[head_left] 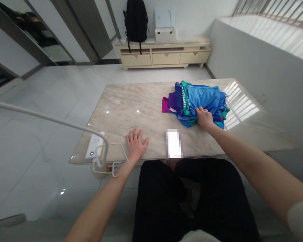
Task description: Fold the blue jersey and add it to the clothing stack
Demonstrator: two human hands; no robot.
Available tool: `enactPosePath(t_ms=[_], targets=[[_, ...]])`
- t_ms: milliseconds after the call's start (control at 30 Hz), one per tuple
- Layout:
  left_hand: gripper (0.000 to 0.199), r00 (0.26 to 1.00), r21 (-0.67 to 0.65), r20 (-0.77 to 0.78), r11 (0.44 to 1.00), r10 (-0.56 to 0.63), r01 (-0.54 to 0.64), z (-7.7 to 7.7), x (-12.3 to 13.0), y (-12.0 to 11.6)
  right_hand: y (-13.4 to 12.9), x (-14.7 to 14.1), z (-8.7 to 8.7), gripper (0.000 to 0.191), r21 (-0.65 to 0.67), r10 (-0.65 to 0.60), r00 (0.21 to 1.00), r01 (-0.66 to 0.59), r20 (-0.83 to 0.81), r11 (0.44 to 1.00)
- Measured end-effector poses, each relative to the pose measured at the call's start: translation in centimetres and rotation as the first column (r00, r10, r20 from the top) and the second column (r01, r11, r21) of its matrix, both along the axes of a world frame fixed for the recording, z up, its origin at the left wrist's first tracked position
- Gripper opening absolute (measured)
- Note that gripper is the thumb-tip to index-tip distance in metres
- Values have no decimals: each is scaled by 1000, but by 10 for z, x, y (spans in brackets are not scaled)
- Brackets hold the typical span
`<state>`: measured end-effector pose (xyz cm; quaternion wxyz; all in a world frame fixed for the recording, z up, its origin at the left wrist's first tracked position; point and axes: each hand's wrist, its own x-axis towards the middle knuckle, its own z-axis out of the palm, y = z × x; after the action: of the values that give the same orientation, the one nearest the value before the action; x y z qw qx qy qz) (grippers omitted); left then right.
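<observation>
Item: pile of folded garments, laid on the far right part of a marble-topped table. The pile is made up of several thin, glossy pieces, stacked unevenly. A bright blue piece is seen on top; darker blue, teal-green with white lettering, purple and a magenta striped edge are shown beneath and to the left. The lettering cannot be read.

Right hand: placed on the near edge of the pile, fingers curled down into the cloth; the lower layers appear to be pinched, though the fingertips are hidden in the folds.

Left hand: laid flat on the bare tabletop near the front edge, fingers spread, nothing held. It is kept well apart from the pile.

Also on the table: a white power bank at the near left corner, with a white cable looped over the edge; a blurred white rectangle between the two hands.

Storage: a low cream cabinet with three shut drawers is set against the far wall; contents not seen. On it are stood a black backpack and a white box, lid raised, interior not visible.
</observation>
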<state>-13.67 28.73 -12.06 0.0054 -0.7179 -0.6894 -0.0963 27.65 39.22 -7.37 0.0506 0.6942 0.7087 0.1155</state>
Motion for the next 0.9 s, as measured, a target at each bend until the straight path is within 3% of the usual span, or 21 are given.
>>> enactPosePath(t_ms=[200, 400, 633, 900], targets=[[70, 1000, 17, 0, 1000, -6, 6, 2, 1, -2, 30, -13, 3, 32, 1, 24, 999, -24, -21, 1000], [71, 1000, 5, 13, 1000, 3, -3, 3, 0, -2, 62, -51, 0, 33, 27, 22, 999, -21, -44, 999], [71, 999, 1, 51, 1000, 14, -14, 3, 1, -3, 89, -112, -2, 32, 29, 71, 994, -68, -87, 997], [70, 996, 6, 84, 1000, 16, -16, 6, 0, -4, 90, -207, 5, 31, 24, 190, 965, -189, -180, 982]])
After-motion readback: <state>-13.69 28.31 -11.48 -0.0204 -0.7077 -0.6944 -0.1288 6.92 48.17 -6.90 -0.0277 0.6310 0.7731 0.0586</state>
